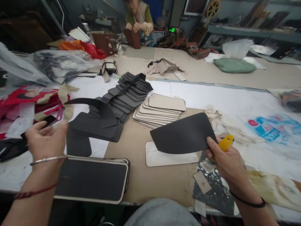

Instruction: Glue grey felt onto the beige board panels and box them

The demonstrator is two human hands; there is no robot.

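Right of centre, the right hand (pixel 224 158) pinches a black panel (pixel 182 135) by its right end, a yellow tool (pixel 226 143) also in its grip; the panel partly hides a pale board (pixel 154 157). At left, the left hand's (pixel 45 141) fingers curl loosely; I cannot tell whether they hold anything.

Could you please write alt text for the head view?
A person's right hand holds a black sheet and yellow tool, partly hiding a pale panel on a worktable; the left hand hovers near black pieces. Opposite, another person handles a brown item.
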